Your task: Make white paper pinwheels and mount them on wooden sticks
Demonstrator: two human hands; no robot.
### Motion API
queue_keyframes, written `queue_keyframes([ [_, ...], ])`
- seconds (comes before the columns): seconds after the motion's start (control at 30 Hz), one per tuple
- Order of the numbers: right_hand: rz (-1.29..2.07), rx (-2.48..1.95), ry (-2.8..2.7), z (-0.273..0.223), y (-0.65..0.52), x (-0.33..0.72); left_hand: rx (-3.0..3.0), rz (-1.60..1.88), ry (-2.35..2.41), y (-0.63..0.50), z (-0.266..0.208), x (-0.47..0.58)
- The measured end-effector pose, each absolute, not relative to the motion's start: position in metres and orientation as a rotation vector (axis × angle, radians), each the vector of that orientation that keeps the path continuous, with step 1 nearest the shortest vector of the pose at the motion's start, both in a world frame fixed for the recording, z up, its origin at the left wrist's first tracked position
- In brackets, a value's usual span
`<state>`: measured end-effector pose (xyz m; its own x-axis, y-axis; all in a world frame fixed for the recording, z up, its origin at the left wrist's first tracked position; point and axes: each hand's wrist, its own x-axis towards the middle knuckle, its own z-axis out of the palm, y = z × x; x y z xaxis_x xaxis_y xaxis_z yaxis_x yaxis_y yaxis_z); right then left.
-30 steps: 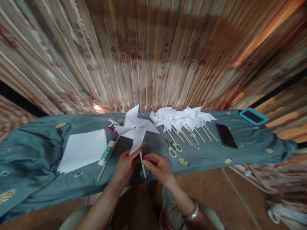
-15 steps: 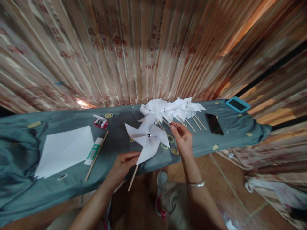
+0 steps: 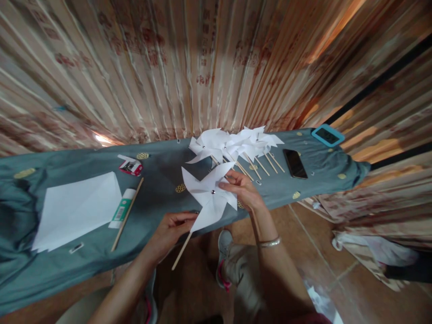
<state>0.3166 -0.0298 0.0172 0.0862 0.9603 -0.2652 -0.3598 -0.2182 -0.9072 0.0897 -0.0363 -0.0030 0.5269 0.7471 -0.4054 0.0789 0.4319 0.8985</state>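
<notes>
A white paper pinwheel (image 3: 213,192) with a silver pin at its centre and a wooden stick is held up over the near edge of the cloth-covered table. My left hand (image 3: 175,230) is closed on it at the lower blade, where the stick comes out below; part of the grip lies behind the paper. At the right side, my right hand (image 3: 243,190) pinches a blade between thumb and fingers. Behind it, several finished white pinwheels (image 3: 216,141) lie overlapping in a row, their sticks pointing toward me.
On the left lie white paper sheets (image 3: 77,209), a glue stick (image 3: 122,209), a loose wooden stick (image 3: 127,213) and a small red-and-white packet (image 3: 130,166). A dark phone (image 3: 295,164) and a blue-framed device (image 3: 327,135) lie right on the grey-green cloth (image 3: 158,193). A curtain (image 3: 189,67) hangs behind.
My right hand has left the sticks of the lying pinwheels and come back to the held pinwheel, now gripping its right blade. The held pinwheel has turned a little. The view has shifted slightly.
</notes>
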Motion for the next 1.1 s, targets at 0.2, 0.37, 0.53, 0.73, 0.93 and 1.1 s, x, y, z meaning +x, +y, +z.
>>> queue_keyframes([
  [0.2,1.455,-1.182,-0.721,0.017,-0.031,0.316,1.042,0.531,0.948,-0.037,-0.002,0.093],
  [0.37,1.456,-1.178,-0.709,0.019,-0.032,0.315,1.015,0.557,0.936,-0.039,-0.006,0.092],
  [0.53,1.429,-1.177,-0.703,0.020,-0.032,0.314,0.963,0.554,0.931,-0.039,-0.006,0.093],
  [0.73,1.411,-1.177,-0.696,0.019,-0.033,0.311,0.929,0.583,0.958,-0.039,-0.009,0.094],
  [0.93,1.359,-1.146,-0.609,0.014,-0.032,0.299,0.942,0.613,1.035,-0.038,-0.011,0.097],
  [1.1,1.317,-1.120,-0.535,0.009,-0.029,0.286,0.911,0.669,1.033,-0.036,-0.010,0.102],
])
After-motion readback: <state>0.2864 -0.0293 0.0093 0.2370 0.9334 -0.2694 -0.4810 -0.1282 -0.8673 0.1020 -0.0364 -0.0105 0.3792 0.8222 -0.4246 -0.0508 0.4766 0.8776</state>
